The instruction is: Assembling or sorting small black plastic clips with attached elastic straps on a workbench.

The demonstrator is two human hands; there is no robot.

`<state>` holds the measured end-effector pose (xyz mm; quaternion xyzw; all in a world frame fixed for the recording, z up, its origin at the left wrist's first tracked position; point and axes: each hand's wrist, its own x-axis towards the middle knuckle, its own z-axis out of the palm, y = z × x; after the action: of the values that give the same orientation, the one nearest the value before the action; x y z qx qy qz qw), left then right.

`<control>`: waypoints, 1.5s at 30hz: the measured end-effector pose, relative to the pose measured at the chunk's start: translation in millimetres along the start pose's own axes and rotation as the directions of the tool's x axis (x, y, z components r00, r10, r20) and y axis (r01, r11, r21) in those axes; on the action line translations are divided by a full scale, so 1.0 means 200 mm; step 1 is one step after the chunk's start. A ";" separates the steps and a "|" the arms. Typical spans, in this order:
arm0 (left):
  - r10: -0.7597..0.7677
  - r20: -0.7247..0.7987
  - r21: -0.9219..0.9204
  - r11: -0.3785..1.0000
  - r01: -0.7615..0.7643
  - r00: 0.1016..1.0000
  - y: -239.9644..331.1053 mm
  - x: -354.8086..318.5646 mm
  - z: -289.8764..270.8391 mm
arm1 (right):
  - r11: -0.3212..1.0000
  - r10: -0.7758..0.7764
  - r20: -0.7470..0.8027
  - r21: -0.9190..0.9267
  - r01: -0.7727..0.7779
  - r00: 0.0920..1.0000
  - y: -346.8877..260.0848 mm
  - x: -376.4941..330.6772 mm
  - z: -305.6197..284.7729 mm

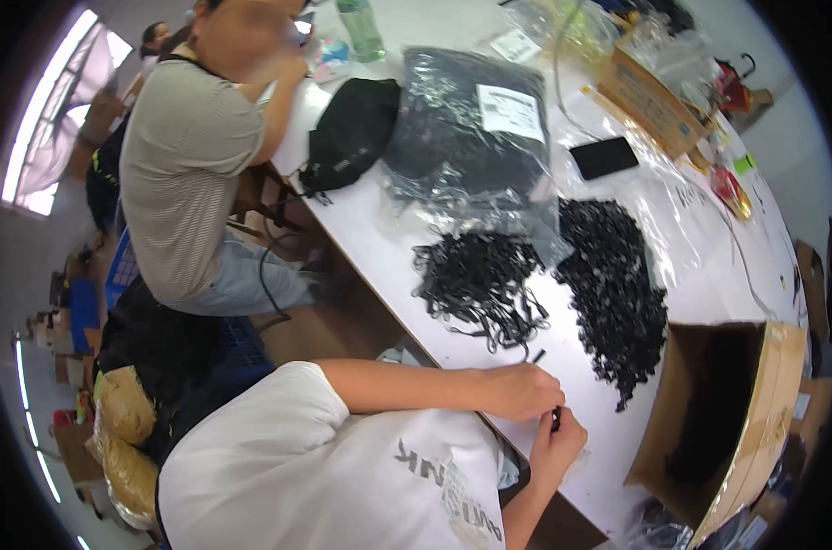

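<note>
My left hand (524, 392) and my right hand (561, 445) meet over the near edge of the white table. Both are closed, with a small black piece (556, 420) pinched between their fingertips; its exact kind is too small to tell. Just beyond my left hand shows the end of a thin black strip (539, 356); whether my fingers hold it, I cannot tell. A tangled heap of black cords (480, 280) lies past my hands. To its right spreads a long pile of small, shiny black plastic pieces (615, 298).
A large clear bag packed with black goods (452, 137) lies behind the piles, with a black phone (604, 159) on its right. An open cardboard box (773, 394) stands at right. Across the table corner sits another person (191, 174), next to a black fabric item (353, 133).
</note>
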<state>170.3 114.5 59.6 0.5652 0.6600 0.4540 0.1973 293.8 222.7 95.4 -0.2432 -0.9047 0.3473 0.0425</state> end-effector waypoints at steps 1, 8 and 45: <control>0.019 0.019 -0.027 0.999 -0.019 1.000 0.01 0.01 -0.01 | 0.999 0.031 -0.015 -0.015 -0.031 0.999 0.00 0.00 0.00; -0.188 -0.060 -0.509 0.850 0.132 0.980 0.01 0.02 -0.02 | 0.998 -0.030 -0.116 0.057 0.037 0.993 -0.04 0.02 -0.02; -0.324 0.208 0.171 0.941 0.292 0.923 -0.11 0.12 -0.39 | 0.403 0.206 -0.150 0.913 0.056 0.967 0.42 0.18 -0.23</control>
<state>90.8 107.6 87.8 0.5158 0.7425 0.3014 0.3032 308.4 320.3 71.7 -0.2612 -0.5447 0.7531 0.2605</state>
